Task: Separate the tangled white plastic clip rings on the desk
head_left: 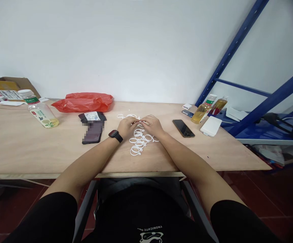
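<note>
While left hand [127,125] meets right hand [152,125] | both touch white rings [139,143]

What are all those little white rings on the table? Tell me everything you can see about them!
The white rings are many thin loops, plastic by the look. They lie flat in a loose, overlapping heap on the wooden table, with a few more behind the hands. The left hand and right hand meet on the heap's far end, fingers on the rings; whether they grip one cannot be seen.
</note>
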Tool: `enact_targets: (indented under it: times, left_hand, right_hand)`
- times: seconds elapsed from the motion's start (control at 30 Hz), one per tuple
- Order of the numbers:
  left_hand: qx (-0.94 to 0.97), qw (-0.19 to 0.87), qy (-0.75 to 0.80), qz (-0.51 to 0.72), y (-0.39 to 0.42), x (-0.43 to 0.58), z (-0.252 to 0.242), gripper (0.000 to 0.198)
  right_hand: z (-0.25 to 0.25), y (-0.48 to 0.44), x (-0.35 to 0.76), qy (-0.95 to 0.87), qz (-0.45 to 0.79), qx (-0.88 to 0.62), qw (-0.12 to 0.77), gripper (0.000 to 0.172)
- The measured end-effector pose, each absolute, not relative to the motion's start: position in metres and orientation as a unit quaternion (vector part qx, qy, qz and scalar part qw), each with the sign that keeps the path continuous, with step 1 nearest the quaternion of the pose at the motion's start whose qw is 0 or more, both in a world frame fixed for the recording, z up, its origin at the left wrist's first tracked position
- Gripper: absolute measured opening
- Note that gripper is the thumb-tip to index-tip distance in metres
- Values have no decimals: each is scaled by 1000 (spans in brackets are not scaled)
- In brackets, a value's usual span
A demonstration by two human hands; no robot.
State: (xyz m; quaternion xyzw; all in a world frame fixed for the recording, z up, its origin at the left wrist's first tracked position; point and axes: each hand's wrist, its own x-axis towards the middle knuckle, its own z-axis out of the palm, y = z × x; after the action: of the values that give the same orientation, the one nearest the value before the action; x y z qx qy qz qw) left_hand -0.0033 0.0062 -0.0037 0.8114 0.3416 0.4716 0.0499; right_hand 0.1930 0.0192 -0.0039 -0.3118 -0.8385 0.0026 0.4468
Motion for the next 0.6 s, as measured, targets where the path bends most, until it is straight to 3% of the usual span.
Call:
enact_targets:
  times: [0.23,0.4,0.6]
  left_hand:
    - [814,31,353,461,5,-3,-3,18]
    - [787,82,363,493,4,-1,-3,17]
    - [793,131,384,454,11,-1,-9,18]
  right_hand:
    - [-1,13,189,-837,4,-319,444,14]
    - [5,11,187,-825,16,-322,465,13]
    - [7,16,193,-839,16,-398,370,8]
